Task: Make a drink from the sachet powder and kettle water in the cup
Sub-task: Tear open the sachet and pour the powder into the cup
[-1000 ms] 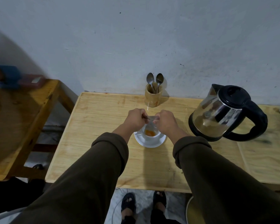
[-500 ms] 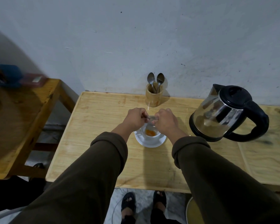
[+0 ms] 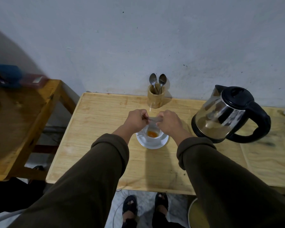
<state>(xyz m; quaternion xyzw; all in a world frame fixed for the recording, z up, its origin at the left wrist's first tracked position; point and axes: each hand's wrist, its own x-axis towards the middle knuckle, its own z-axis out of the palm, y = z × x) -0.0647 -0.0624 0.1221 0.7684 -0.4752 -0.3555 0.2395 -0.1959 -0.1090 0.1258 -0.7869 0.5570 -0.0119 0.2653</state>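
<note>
A white cup [image 3: 156, 138] stands on a white saucer [image 3: 152, 144] in the middle of the pale wooden table [image 3: 102, 145]. Orange powder [image 3: 152, 133] lies in the cup's bottom. Both hands pinch a small clear sachet [image 3: 153, 119] right above the cup: my left hand [image 3: 135, 120] grips its left end, my right hand [image 3: 169, 120] its right end, and the sachet hangs down into the cup. A steel kettle [image 3: 220, 117] with a black lid and handle stands to the right, its handle pointing right.
A wooden holder [image 3: 155, 97] with two spoons stands against the wall behind the cup. A darker wooden table [image 3: 15, 122] with blurred items is at the left. A yellowish bucket [image 3: 197, 216] and my sandalled feet are below the table's front edge.
The hands stay over the cup and keep hold of the sachet; they have shifted only slightly. The kettle, cup and spoons have not moved.
</note>
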